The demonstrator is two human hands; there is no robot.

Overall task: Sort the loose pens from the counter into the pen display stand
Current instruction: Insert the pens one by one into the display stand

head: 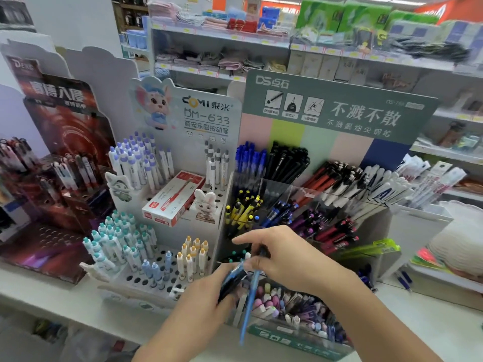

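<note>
Cardboard stands line the white counter (65, 299): at far left a dark red display (56, 163) holding dark pens, next to it a white stand with holes (167, 194) where purple-capped, teal-capped and yellow-capped pens stand upright, with a red and white pen box (173, 198) lying across its middle tier. Just right of that rises the pen display stand (337, 113) with a grey-green header, its clear compartments packed with blue, black, yellow, red and white pens leaning back. In front of its lower tiers the left hand (209, 293) comes up from below, fingers curled round a bundle of dark blue pens (232, 279) that slants up to the right. The right hand (283, 254) reaches in from the lower right, palm down, pinching the upper end of a light blue pen (249, 304); its long axis runs nearly vertical, lower tip pointing down toward the counter edge. Two blue pens (403, 279) lie loose on the counter at right
</note>
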